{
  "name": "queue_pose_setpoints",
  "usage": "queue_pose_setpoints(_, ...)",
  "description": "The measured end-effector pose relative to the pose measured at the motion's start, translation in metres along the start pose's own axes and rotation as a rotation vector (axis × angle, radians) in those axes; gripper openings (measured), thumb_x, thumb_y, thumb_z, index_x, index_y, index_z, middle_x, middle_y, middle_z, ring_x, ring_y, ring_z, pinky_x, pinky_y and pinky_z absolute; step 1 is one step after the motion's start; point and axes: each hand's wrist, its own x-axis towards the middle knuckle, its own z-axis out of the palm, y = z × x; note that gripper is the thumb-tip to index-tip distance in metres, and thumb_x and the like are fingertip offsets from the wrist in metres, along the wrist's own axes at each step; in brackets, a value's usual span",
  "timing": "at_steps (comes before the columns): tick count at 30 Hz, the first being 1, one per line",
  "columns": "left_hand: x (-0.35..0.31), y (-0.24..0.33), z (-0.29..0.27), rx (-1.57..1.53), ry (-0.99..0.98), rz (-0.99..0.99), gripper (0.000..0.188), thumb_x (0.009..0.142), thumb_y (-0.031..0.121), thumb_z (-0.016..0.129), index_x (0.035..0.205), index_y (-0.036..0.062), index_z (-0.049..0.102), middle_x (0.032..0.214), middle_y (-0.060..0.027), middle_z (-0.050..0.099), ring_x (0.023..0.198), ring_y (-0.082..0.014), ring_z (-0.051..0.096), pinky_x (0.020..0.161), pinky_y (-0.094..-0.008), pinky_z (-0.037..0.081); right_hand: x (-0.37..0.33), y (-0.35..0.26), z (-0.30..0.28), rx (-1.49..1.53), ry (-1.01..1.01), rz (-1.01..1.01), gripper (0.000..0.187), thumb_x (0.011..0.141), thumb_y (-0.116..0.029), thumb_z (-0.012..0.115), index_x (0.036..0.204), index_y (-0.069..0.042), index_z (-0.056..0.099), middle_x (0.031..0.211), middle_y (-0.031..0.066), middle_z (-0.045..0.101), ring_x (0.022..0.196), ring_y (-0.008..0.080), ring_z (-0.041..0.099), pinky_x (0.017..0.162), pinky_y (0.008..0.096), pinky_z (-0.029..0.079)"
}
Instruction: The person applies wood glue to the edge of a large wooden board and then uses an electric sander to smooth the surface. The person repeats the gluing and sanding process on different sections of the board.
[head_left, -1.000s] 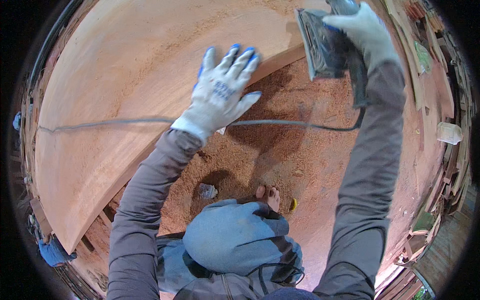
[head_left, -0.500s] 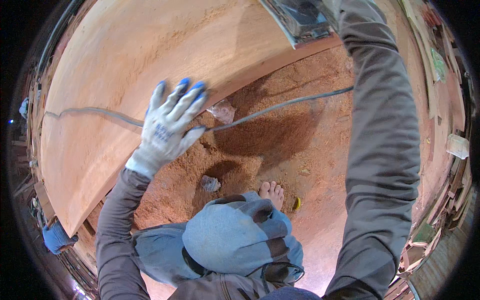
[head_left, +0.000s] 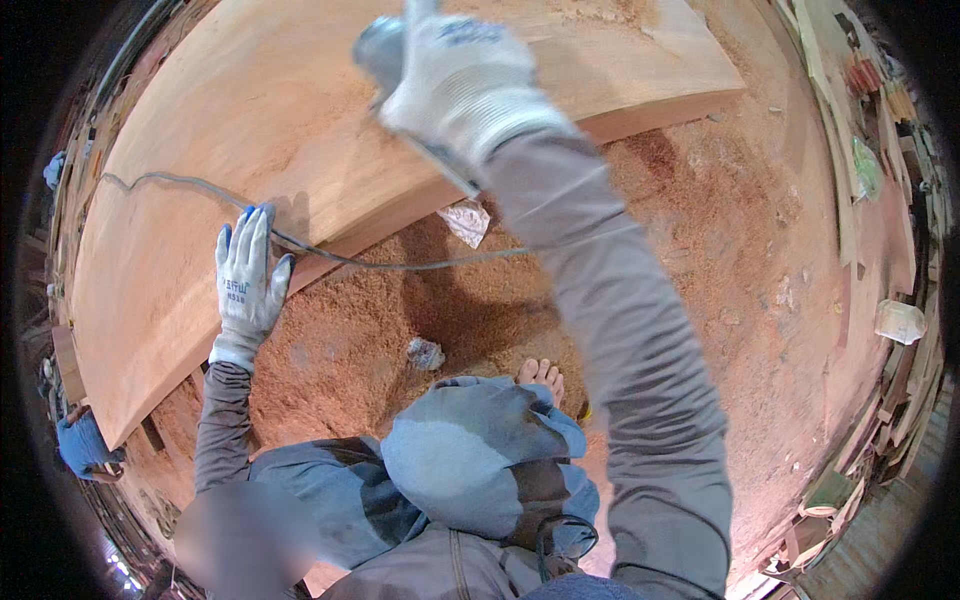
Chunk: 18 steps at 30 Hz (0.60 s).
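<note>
1. Far left, lower: blue cloth-like item [head_left: 80, 443] near the low corner of the slab.
2. Wooden slab [head_left: 190, 240]: pale, broad, thick-edged; runs from lower left up across the top of the frame, its end at upper right. Reddish sawdust [head_left: 340, 385] covers the ground below its near edge.
3. Grey cable [head_left: 390, 266]: starts at upper left on the slab, meets the fingertips of the left hand, then crosses off the slab toward the right forearm.
4. Left hand [head_left: 243, 280], left of centre: white glove, laid over the slab's near edge. Fingers straight and side by side, thumb out; gripping nothing.
5. Power tool [head_left: 379, 55], upper centre, over the slab: flat-based, probably a sander, though motion blur hides detail.
6. Crumpled clear plastic [head_left: 426, 353], centre, on the sawdust.
7. Right hand [head_left: 465, 85], upper centre: white glove, fingers curled round the power tool.
8. Pale wrapper [head_left: 466, 222], just below the slab's edge.
9. Bare foot [head_left: 542, 375], below centre.
10. Far right: translucent container [head_left: 900, 321] beside scrap wood [head_left: 900, 400].
</note>
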Motion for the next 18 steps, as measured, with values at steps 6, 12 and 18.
queue_pose_setpoints(6,-0.022,-0.040,0.006,0.091,0.032,-0.103,0.066,0.101,0.032,0.061,0.160,0.0076,0.043,0.161,-0.0149,0.048,0.153,-0.0343,0.040,0.127,-0.0534,0.026,-0.028,-0.084,0.037,0.028,-0.074,-0.092,0.068,0.080,-0.037,0.084,0.132,-0.005,0.052,0.107,0.0216,0.077,0.102,0.0376,0.077,0.088,0.0479,0.060)
queue_pose_setpoints(12,-0.094,-0.073,-0.006,0.053,0.095,-0.320,0.056,0.106,0.026,0.057,0.157,0.0050,0.047,0.159,-0.0169,0.051,0.151,-0.0356,0.041,0.126,-0.0502,0.028,-0.030,-0.041,0.002,0.052,-0.116,-0.101,0.071,0.077,-0.049,0.086,0.132,-0.016,0.057,0.109,0.0188,0.077,0.103,0.0385,0.076,0.087,0.0492,0.059)
queue_pose_setpoints(18,-0.193,-0.040,0.005,-0.326,0.264,-0.580,0.039,0.108,0.012,0.054,0.144,-0.0028,0.059,0.142,-0.0190,0.063,0.132,-0.0327,0.061,0.114,-0.0434,0.047,-0.023,0.078,-0.042,-0.150,0.115,0.043,0.089,0.070,-0.052,0.091,0.141,-0.011,0.055,0.126,0.0216,0.072,0.117,0.0395,0.071,0.097,0.0494,0.057)
